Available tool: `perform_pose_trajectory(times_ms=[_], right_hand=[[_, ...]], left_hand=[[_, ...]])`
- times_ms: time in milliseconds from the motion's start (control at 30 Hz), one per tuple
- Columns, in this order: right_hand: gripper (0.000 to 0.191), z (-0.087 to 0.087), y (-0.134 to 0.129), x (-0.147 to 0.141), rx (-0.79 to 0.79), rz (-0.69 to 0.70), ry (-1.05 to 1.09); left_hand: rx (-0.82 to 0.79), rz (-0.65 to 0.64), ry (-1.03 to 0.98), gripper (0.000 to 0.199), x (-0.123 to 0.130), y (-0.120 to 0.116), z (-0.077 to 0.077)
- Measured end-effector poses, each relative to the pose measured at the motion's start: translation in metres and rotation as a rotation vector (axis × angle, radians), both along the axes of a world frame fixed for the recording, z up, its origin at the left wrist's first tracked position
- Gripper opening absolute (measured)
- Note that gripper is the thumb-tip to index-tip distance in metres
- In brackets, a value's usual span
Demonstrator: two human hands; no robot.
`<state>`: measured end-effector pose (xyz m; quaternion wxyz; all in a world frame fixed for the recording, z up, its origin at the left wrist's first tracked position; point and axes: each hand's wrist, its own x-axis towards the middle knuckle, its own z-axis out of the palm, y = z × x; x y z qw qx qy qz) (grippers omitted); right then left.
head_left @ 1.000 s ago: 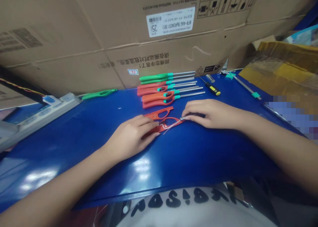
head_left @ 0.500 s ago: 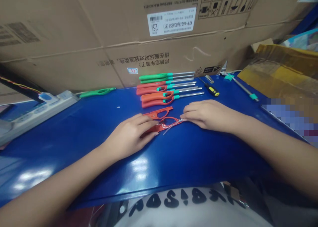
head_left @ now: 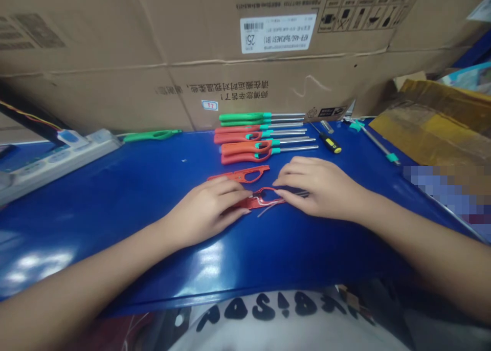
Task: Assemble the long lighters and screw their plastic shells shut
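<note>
Red handle half (head_left: pixel 253 202), with thin white wires and a thin dark strand showing, lies between my hands. My left hand (head_left: pixel 209 207) has its fingers closed on the left end of it. At its right end, my right hand (head_left: pixel 318 187) pinches the tip, and thin dark rods show beneath the fingers. Just beyond my left fingers rests a second red handle half (head_left: pixel 245 175) with a loop opening. Farther back, several finished-looking lighters with red handles (head_left: pixel 245 149) and green handles (head_left: pixel 241 118) lie side by side, their metal tubes pointing right.
Behind stands a large cardboard box (head_left: pixel 184 28). A power strip (head_left: pixel 57 159) and a green handle piece (head_left: pixel 151 136) are at the left. To the right are a yellow-black screwdriver (head_left: pixel 328 141), a metal tube (head_left: pixel 378 144) and a taped carton (head_left: pixel 425 121) on the blue table (head_left: pixel 153 269).
My right hand has shifted over the right end of the handle half, and thin dark rods now show under it. The camera view has moved slightly.
</note>
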<state>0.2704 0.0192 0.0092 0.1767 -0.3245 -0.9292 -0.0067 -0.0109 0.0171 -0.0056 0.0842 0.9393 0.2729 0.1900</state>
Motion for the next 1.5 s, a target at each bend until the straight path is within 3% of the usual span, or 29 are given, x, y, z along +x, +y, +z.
perform_pose_trajectory(times_ms=[100, 267, 867, 1500], right_hand=[[0.013, -0.010, 0.003, -0.009, -0.142, 0.005, 0.133], [0.009, -0.018, 0.003, -0.017, -0.253, 0.038, 0.145], [0.018, -0.015, -0.003, -0.020, -0.019, 0.024, -0.219], [0.013, -0.010, -0.003, -0.022, -0.161, -0.035, -0.134]], left_hand=[[-0.018, -0.032, -0.019, 0.024, 0.003, -0.003, -0.001], [-0.039, -0.049, -0.046, 0.026, 0.007, -0.005, -0.004], [0.055, -0.044, 0.039, 0.034, 0.008, -0.008, -0.006], [-0.006, -0.057, -0.024, 0.027, 0.008, -0.007, -0.006]])
